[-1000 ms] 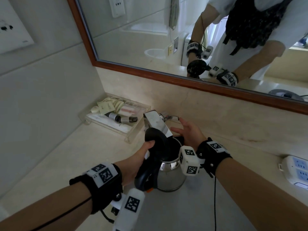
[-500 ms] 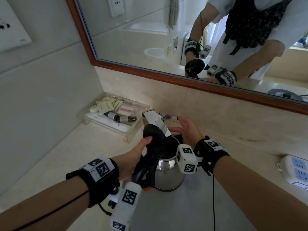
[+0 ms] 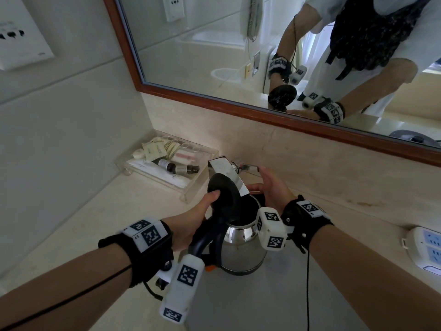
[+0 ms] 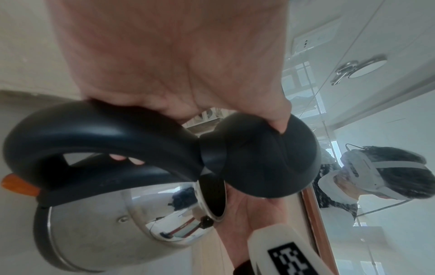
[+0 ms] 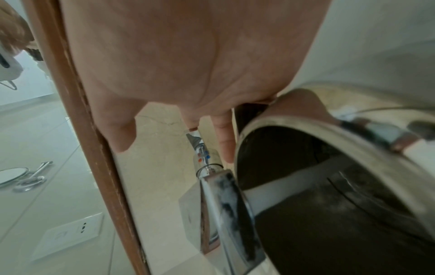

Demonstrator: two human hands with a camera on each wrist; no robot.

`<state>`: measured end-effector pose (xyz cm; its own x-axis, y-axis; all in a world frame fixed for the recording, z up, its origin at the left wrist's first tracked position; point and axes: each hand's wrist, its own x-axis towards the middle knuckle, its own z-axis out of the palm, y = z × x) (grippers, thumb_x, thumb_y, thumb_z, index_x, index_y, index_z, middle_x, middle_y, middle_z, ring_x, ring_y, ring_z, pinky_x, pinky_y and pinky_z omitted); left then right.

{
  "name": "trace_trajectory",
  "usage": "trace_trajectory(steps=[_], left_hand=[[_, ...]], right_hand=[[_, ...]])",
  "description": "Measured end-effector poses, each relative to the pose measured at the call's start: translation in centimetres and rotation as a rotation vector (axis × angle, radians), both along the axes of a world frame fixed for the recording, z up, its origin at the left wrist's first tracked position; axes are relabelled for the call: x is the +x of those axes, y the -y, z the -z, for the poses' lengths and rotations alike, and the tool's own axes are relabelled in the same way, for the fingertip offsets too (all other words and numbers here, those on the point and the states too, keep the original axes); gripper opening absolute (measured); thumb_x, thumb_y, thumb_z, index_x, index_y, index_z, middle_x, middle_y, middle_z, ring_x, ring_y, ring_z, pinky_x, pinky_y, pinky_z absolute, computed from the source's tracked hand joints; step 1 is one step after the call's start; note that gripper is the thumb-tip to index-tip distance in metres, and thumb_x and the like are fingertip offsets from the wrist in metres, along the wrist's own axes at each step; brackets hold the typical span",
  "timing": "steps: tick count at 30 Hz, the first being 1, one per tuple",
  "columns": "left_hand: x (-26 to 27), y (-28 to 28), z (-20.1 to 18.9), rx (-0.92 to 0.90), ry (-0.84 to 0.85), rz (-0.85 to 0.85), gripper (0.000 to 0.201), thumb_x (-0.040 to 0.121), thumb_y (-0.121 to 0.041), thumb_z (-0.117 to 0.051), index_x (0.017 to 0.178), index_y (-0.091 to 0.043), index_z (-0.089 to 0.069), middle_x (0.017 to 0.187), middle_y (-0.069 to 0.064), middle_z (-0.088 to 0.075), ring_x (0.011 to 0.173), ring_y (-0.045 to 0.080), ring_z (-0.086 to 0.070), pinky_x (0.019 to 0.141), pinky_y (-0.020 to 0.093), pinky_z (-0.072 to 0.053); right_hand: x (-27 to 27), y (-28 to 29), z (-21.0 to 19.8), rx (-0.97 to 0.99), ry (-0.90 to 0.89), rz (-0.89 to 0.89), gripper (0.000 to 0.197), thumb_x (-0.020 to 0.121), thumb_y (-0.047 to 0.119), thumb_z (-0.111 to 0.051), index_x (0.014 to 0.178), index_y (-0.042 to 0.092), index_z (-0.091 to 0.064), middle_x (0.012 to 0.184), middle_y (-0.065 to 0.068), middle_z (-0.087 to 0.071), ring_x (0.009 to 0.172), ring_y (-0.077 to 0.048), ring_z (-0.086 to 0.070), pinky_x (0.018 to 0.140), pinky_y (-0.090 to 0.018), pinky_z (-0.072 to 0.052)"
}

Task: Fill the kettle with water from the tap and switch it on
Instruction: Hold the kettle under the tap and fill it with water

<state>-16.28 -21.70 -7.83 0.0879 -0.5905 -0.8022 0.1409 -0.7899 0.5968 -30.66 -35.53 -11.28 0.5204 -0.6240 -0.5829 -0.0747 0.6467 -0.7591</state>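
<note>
Kettle [image 3: 241,249] gapes under tap [image 3: 226,174], interior seemingly dry.

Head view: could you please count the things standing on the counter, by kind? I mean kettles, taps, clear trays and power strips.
kettle: 1
tap: 1
clear tray: 1
power strip: 1
Total: 4
</note>
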Motion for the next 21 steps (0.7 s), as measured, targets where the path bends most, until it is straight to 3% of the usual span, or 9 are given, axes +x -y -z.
trace_trajectory(steps=[2,5,9,11,13,16,18,21], left_hand=[[-0.01,0.1,0.01,0.008,0.01,0.002,0.069,0.083,-0.071,-0.032,0.092,-0.008,-0.057,0.1,0.016,-0.066,0.091,0.025,-0.062,0.069,0.028,-0.047],[0.08,0.26,0.19,0.014,0.032,-0.012,0.069,0.083,-0.071,-0.032,0.094,-0.008,-0.055,0.098,0.016,-0.065,0.088,0.025,-0.062,0.068,0.029,-0.048],[0.02,0.22,0.21,-0.002,0.053,-0.034,0.077,0.083,-0.072,-0.032,0.123,-0.009,-0.047,0.102,0.016,-0.064,0.088,0.024,-0.062,0.065,0.029,-0.048],[-0.11,0.13,0.08,-0.014,0.06,-0.043,0.079,0.083,-0.071,-0.032,0.131,-0.009,-0.043,0.102,0.015,-0.064,0.088,0.023,-0.062,0.064,0.028,-0.047],[-0.27,0.02,-0.14,-0.027,0.065,-0.054,0.081,0.083,-0.071,-0.033,0.137,-0.01,-0.04,0.104,0.014,-0.063,0.088,0.022,-0.062,0.063,0.027,-0.047],[-0.44,-0.14,-0.49,-0.048,0.078,-0.071,0.085,0.081,-0.072,-0.036,0.14,-0.011,-0.038,0.113,0.016,-0.063,0.09,0.022,-0.063,0.06,0.026,-0.047],[-0.44,-0.15,-0.57,-0.055,0.082,-0.071,0.085,0.081,-0.072,-0.036,0.14,-0.011,-0.039,0.113,0.015,-0.063,0.09,0.022,-0.063,0.061,0.026,-0.047],[-0.56,-0.09,-0.66,-0.047,0.069,-0.026,0.082,0.084,-0.071,-0.029,0.136,-0.008,-0.042,0.098,0.012,-0.064,0.085,0.02,-0.062,0.065,0.025,-0.047]], right_hand=[[0.05,-0.13,-0.25,-0.013,0.018,0.053,0.039,0.088,0.054,-0.037,0.084,0.02,-0.056,0.075,-0.012,-0.06,0.066,-0.027,-0.057,0.067,-0.037,-0.046],[0.23,-0.3,-0.58,-0.015,0.038,0.082,0.035,0.088,0.051,-0.035,0.078,0.023,-0.054,0.071,-0.012,-0.057,0.064,-0.027,-0.053,0.067,-0.037,-0.043],[0.57,-0.39,-0.81,0.003,0.036,0.113,0.033,0.088,0.049,-0.035,0.082,0.023,-0.055,0.066,-0.011,-0.055,0.059,-0.025,-0.051,0.063,-0.034,-0.041],[0.59,-0.39,-0.83,-0.001,0.037,0.117,0.03,0.089,0.048,-0.033,0.099,0.028,-0.053,0.068,-0.011,-0.053,0.059,-0.025,-0.049,0.063,-0.034,-0.04],[0.64,-0.39,-0.76,-0.001,0.033,0.109,0.042,0.089,0.048,-0.033,0.115,0.017,-0.046,0.069,-0.012,-0.053,0.06,-0.025,-0.049,0.063,-0.034,-0.04],[0.73,-0.35,-0.54,-0.012,0.028,0.107,0.054,0.089,0.048,-0.034,0.131,0.014,-0.038,0.069,-0.012,-0.054,0.061,-0.025,-0.05,0.064,-0.035,-0.041],[0.74,-0.3,-0.55,-0.018,0.019,0.098,0.052,0.088,0.05,-0.033,0.126,0.016,-0.042,0.073,-0.012,-0.055,0.064,-0.026,-0.052,0.068,-0.035,-0.042],[0.63,-0.3,-0.55,-0.023,0.0,0.089,0.042,0.088,0.052,-0.032,0.11,0.018,-0.045,0.075,-0.012,-0.056,0.066,-0.027,-0.053,0.069,-0.036,-0.043]])
